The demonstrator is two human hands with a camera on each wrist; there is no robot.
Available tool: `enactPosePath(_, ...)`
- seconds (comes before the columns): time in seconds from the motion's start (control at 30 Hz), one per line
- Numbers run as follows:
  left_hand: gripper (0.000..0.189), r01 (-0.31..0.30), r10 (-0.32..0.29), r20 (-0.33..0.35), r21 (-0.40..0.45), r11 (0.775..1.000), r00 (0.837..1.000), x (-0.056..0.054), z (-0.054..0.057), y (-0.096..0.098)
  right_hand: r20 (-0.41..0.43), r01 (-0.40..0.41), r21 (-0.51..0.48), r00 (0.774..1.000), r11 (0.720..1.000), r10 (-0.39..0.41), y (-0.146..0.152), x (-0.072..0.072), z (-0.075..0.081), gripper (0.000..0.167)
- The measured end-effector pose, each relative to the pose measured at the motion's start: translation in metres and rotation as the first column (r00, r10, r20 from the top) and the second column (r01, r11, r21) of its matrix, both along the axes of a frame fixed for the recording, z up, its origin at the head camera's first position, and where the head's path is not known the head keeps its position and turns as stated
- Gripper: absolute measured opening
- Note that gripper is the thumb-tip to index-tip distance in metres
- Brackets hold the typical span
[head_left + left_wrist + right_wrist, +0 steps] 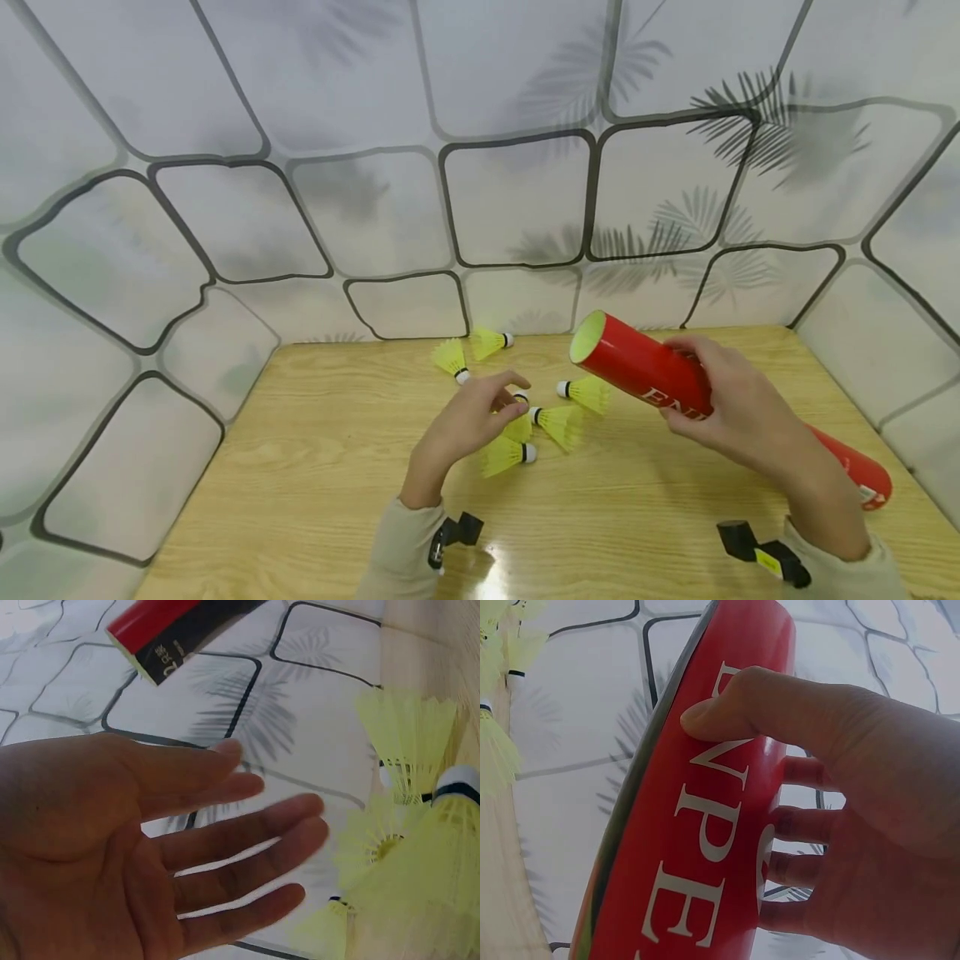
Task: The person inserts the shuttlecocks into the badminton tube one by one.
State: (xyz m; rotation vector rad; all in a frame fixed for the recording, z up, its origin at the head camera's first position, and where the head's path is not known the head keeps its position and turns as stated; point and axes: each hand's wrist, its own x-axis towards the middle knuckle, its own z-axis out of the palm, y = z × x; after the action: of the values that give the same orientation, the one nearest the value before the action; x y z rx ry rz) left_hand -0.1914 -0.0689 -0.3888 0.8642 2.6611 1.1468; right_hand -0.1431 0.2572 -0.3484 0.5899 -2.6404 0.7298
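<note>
My right hand (738, 408) grips a red shuttlecock tube (637, 358), thumb on one side and fingers curled round the other. The tube is tilted, its uncapped end facing up and left; white lettering shows on it in the right wrist view. My left hand (468, 421) is held above several yellow shuttlecocks (558, 425), with nothing in it. In the left wrist view its fingers (247, 840) are spread and loosely bent, apart from the shuttlecocks (409, 742). The shuttlecocks lie scattered on their sides around the table's middle and back.
A second red tube (855, 471) lies on the wooden table (300, 483) at the right, partly hidden behind my right forearm. Patterned cloth walls (517, 200) rise along the back and both sides of the table.
</note>
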Motion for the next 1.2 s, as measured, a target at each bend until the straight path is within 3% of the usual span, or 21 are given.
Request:
enactPosePath(0.17,0.031,-0.030,0.039,0.119,-0.076,0.997,0.992,-0.003,-0.006,-0.006,0.000,-0.005,-0.006,1.000,1.000,0.005,0.002,0.000,0.000,0.077)
enactPosePath(0.43,0.036,-0.085,0.096,0.177,-0.069,0.994,0.979,-0.014,-0.028,-0.011,-0.003,-0.004,-0.001,1.000,1.000,0.004,0.003,-0.001,-0.001,0.077)
enactPosePath(0.6,0.031,-0.201,0.202,0.118,-0.019,0.979,0.972,-0.023,-0.044,-0.013,-0.004,-0.006,-0.001,1.000,1.000,0.006,0.003,-0.001,-0.001,0.077)
enactPosePath(0.77,0.022,-0.291,0.291,0.002,0.072,0.954,0.957,-0.028,-0.045,-0.015,-0.012,-0.013,0.001,1.000,1.000,0.013,0.003,-0.002,-0.002,0.076)
enactPosePath(1.0,0.019,-0.307,0.336,-0.118,0.213,0.928,0.934,-0.031,-0.037,-0.016,-0.015,-0.016,0.005,1.000,1.000,0.016,0.002,-0.003,-0.003,0.076)
enactPosePath(1.2,0.019,-0.303,0.363,-0.167,0.304,0.903,0.916,-0.027,-0.024,-0.016,-0.018,-0.022,0.008,1.000,1.000,0.022,0.001,-0.004,-0.004,0.076)
